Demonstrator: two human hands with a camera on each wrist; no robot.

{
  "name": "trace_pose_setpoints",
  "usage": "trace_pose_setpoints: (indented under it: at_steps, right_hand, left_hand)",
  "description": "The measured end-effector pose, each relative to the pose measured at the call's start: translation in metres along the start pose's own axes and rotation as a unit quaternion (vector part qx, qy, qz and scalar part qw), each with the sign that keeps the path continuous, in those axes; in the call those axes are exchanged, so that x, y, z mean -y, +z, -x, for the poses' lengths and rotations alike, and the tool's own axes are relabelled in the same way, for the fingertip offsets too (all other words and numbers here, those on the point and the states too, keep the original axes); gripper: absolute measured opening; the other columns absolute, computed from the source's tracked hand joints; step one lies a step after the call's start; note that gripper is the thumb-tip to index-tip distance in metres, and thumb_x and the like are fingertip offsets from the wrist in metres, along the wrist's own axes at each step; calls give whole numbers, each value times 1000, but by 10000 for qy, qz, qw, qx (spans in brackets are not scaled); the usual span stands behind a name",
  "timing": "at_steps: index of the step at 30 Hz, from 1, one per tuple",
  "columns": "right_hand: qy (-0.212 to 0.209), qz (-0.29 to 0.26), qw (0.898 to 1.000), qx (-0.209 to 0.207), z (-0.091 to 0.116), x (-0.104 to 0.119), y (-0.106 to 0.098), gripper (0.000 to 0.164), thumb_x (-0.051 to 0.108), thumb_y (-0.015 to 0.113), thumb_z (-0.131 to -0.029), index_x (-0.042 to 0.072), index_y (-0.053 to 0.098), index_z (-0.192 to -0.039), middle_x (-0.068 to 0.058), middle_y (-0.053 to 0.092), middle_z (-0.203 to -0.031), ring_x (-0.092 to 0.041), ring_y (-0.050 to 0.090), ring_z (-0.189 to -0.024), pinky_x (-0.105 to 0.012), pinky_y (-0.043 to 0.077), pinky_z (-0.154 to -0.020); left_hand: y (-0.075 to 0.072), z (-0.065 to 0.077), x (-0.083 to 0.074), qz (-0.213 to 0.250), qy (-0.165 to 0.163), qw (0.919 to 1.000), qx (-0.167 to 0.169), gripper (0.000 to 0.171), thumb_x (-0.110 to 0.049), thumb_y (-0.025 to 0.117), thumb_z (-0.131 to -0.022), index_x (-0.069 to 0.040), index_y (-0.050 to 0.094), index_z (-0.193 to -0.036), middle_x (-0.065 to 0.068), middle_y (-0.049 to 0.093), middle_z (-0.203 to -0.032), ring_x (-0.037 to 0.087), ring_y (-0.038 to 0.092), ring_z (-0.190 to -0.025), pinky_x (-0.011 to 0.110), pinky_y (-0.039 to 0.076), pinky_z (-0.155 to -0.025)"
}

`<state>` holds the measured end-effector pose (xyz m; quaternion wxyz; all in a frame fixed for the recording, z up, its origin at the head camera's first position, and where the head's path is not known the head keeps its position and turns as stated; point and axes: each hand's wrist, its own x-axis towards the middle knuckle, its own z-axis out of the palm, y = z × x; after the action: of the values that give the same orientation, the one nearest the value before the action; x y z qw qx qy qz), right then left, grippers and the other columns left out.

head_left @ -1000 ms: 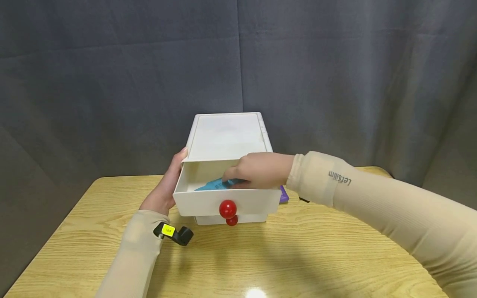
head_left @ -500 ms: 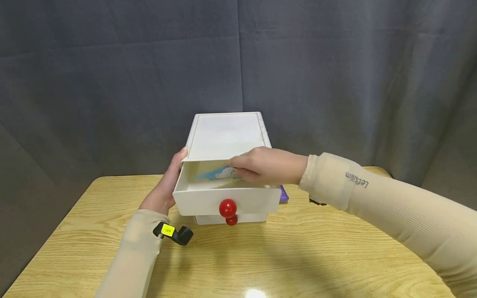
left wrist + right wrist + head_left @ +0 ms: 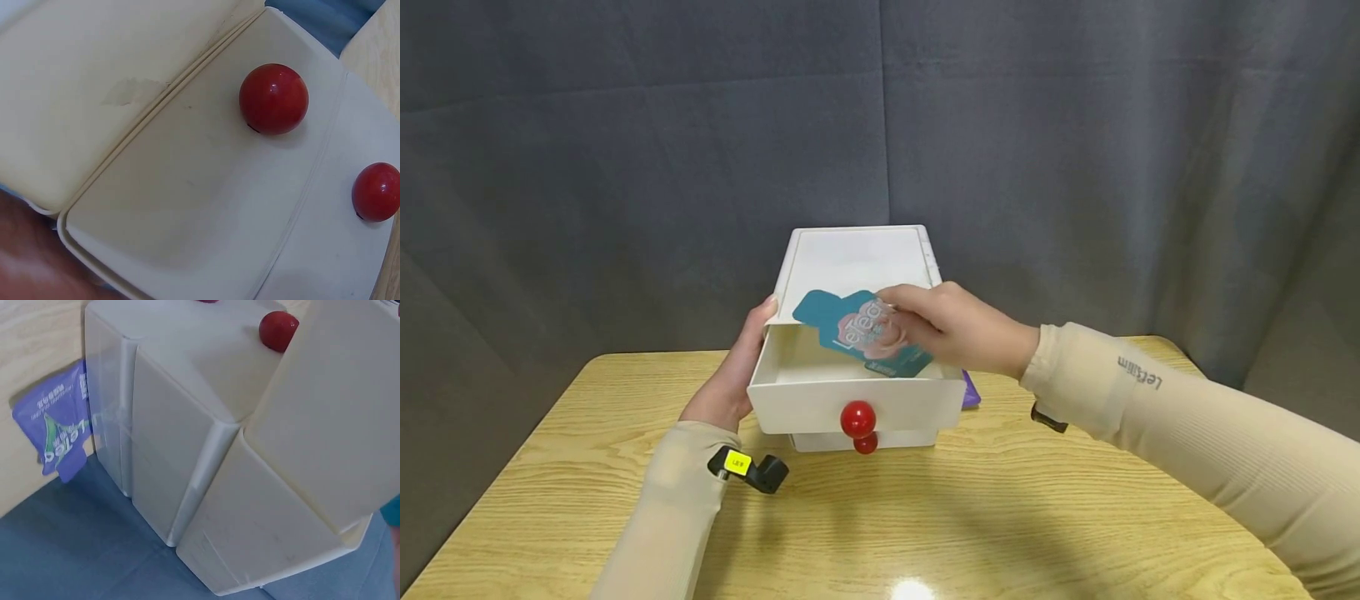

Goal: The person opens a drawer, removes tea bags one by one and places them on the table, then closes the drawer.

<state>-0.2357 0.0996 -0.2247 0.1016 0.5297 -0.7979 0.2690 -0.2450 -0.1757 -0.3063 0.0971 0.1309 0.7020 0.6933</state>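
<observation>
A white drawer cabinet stands on the table with its top drawer pulled out; a red ball knob is on the drawer front. Above that drawer, my right hand pinches a flat teal packet with a pink round print and white lettering. The packet is tilted, its lower edge just over the drawer opening. My left hand rests against the cabinet's left side, thumb up by the top edge; its other fingers are hidden. In the right wrist view only a corner of the teal packet shows.
A purple packet with similar lettering lies on the table at the cabinet's right side. Two more red knobs sit on the lower drawer fronts, which are closed. A dark grey curtain hangs behind the wooden table.
My right hand has lifted the teal packet up out of the top drawer and moved slightly right, turning its printed face into view. My left hand and the cabinet have stayed in place.
</observation>
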Motion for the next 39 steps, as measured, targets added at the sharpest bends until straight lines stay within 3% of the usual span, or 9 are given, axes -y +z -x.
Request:
trace_pose_setpoints:
  at_steps: [4,11,19,24,39]
  right_hand:
    - [391,-191,9984,-356,3,1,0,26,-8,56,-93,-6,56,-118,-8,65,-81,-10,43,-56,-28,42,-59]
    - [1553,-981,9794,-842,7,3,-5,32,-3,56,-95,-6,54,-127,-10,68,-83,-18,56,-68,-27,48,-70]
    - [2232,-1528,9527,-1385,15,2,-10,38,3,54,-98,-4,47,-135,-17,66,-92,-21,60,-74,-23,52,-70]
    - [2447,-1894,9382,-1550,19,1,-14,39,7,53,-100,-2,45,-137,-20,66,-100,-20,67,-78,-33,56,-69]
    - [2774,-1740,9206,-2128,40,-4,-22,41,15,51,-102,-2,44,-139,-19,64,-99,-11,64,-75,-26,55,-68]
  left_hand:
    - [0,1,0,-20,23,10000,-47,75,-69,17,-93,-18,33,-145,10,42,-122,20,46,-105,36,43,-84]
    - [1,0,0,107,32,9999,-4,72,-68,19,-94,-15,38,-138,8,44,-118,18,48,-102,34,43,-84]
    - [1,-1,0,70,76,9999,-15,74,-67,18,-94,-13,36,-141,9,44,-119,19,48,-102,35,43,-83]
    - [1,0,-1,17,73,10000,-12,76,-68,17,-94,-14,33,-145,10,42,-122,21,47,-104,36,43,-84]
    - [1,-2,0,41,146,9999,-46,73,-68,17,-94,-16,35,-143,9,43,-122,20,47,-103,34,44,-83]
